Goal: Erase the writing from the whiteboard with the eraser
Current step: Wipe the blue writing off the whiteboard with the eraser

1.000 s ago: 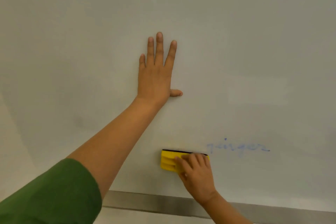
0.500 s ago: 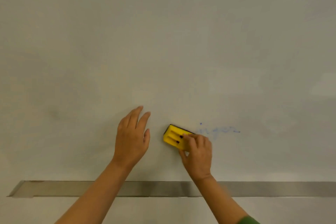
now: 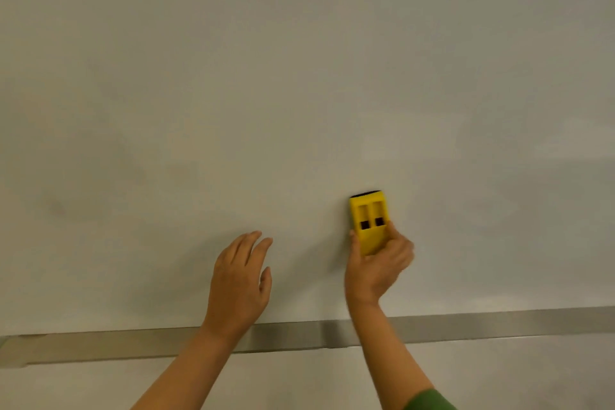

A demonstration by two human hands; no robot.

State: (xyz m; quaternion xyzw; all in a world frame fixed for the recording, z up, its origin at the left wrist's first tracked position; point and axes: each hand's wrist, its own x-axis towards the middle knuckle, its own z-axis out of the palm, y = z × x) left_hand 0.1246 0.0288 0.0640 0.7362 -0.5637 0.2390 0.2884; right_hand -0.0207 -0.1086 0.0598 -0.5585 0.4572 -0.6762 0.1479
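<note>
One right hand (image 3: pixel 376 268) grips the yellow eraser (image 3: pixel 369 221) upright on the whiteboard (image 3: pixel 299 76); left hand (image 3: pixel 238 283) open.

Both forearms are bare from wrist to the frame's lower edge — no watch, band or ring shows on either. The left hand (image 3: pixel 238 280) has slim fingers (image 3: pixel 258 248) with short nails. By the right hand's (image 3: pixel 376 271) forearm, a green sleeve (image 3: pixel 429 401) shows — plain cloth, cut off by the bottom edge.
</note>
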